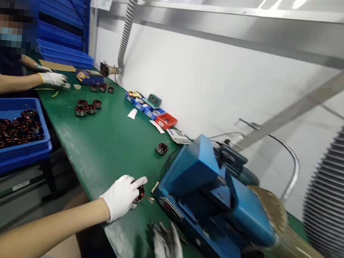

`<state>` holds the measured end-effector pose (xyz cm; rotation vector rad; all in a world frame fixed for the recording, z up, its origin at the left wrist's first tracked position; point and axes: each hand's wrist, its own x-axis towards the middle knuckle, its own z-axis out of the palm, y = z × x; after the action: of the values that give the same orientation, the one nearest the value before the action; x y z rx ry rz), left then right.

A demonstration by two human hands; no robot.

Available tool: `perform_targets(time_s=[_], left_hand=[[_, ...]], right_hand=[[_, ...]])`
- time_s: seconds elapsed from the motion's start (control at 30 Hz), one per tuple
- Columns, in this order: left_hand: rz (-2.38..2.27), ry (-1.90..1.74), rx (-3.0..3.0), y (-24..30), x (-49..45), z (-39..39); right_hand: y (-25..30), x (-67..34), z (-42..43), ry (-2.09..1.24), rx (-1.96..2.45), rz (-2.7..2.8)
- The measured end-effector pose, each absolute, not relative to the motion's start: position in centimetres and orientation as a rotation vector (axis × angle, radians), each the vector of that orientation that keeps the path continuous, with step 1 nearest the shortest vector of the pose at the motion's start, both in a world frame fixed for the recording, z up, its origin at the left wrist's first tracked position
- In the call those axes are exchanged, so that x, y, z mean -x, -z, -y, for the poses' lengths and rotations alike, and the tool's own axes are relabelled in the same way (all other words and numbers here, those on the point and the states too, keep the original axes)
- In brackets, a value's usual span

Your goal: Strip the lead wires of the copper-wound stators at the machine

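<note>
My left hand (121,199), in a white glove, grips a motor stator (140,193) with dark core and copper windings, just above or on the green table. Its fingers wrap over the far side and hide much of the stator. Near the bottom, my right hand (169,251), also gloved, is smeared by motion. Dark grey patches show among its fingers; whether they are dirt on the glove or a held thing, I cannot tell. A small tuft of cut wire ends (150,200) lies between the left hand and the blue machine (195,203). Another stator (162,148) sits beyond on the table.
The blue machine blocks the right side, with a ribbed hose (334,187) behind it. A blue crate (45,144) of stators stands left. Small bins (166,119) and a calculator (178,136) line the wall. A co-worker's gloved hand (54,79) is at the far end.
</note>
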<state>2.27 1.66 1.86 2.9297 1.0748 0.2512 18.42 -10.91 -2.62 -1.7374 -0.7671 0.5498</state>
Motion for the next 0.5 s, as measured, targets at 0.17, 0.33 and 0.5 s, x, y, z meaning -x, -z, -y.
perform_targets(time_s=[0.17, 0.33, 0.5], left_hand=[[-0.872, -0.465, -2.937, -1.8, -4.0, 2.7], [-0.729, -0.929, -2.579, -3.6, -2.9, 7.0], [-0.530, -0.654, -1.916, -4.0, -2.1, 8.9]], right_hand=[[0.9, -16.2, 9.3, -0.812, 1.438, 0.423], [-3.1, -17.1, 12.0, -0.762, 1.485, 0.421], [-6.9, -18.2, 14.7, -0.963, 1.479, 0.821]])
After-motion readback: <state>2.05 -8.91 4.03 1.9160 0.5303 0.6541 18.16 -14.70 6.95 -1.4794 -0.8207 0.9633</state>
